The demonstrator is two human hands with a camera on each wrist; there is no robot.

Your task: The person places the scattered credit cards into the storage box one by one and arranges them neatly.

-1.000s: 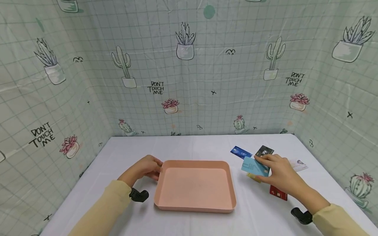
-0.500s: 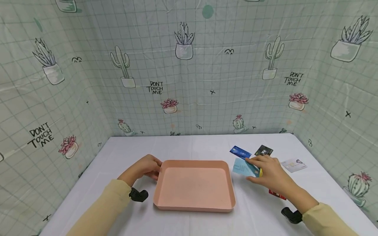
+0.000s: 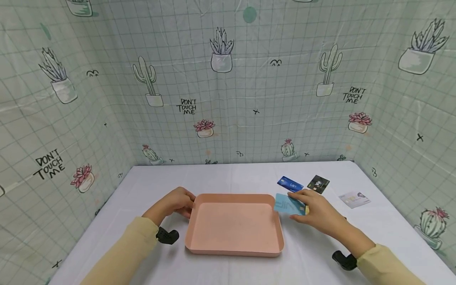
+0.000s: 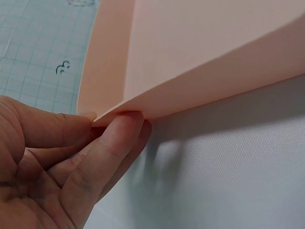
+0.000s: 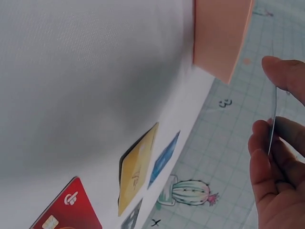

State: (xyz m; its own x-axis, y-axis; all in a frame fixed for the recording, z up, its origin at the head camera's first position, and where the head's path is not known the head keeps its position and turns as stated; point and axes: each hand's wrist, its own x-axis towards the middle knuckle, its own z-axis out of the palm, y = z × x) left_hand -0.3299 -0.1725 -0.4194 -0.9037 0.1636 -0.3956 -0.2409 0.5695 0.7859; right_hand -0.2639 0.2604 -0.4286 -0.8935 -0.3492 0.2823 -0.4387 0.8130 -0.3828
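A pink tray (image 3: pixel 235 248) lies on the white table, seen close up as a pink tray (image 4: pixel 200 57) and a pink tray (image 5: pixel 221 38) in the wrist views. My left hand (image 3: pixel 177 202) pinches the tray's far left corner, thumb and fingers (image 4: pixel 112 143) on the rim. My right hand (image 3: pixel 317 209) holds a light blue card (image 3: pixel 289 204) over the tray's right rim; in the right wrist view the card (image 5: pixel 272 121) shows edge-on between thumb and fingers.
Other cards lie to the right: a dark blue card (image 3: pixel 290 184), a black card (image 3: pixel 318 184), a white card (image 3: pixel 354 199), a gold card (image 5: pixel 136 167) and a red card (image 5: pixel 66 205). Patterned curtain walls surround the table on three sides.
My right hand has carried the light blue card leftward from the card group to the tray's right rim. The left hand and the tray have stayed still.
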